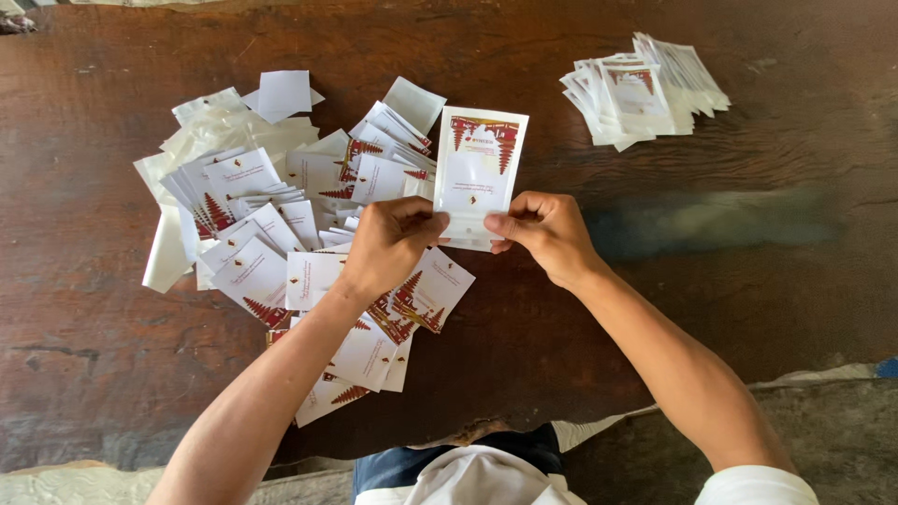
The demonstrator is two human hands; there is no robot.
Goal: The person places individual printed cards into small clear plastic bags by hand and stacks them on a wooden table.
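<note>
Both hands held one white packet point(479, 168) with red print above the dark wooden counter point(767, 309), left hand point(391, 245) and right hand point(545, 234) pinching its lower edge, fingers clamped. It looked light, thin and flexible, probably slick; corners offered the surest grip.

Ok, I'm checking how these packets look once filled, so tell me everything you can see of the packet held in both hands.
The held packet is a flat, white rectangular pouch with dark red tree-like shapes printed along its top edge and small print at its centre. It looks like glossy paper or plastic film. It stands lengthwise away from the person, over the wooden table, beside the loose pile of similar packets. The left hand and right hand each pinch its near edge in a fingertip grip.
</note>
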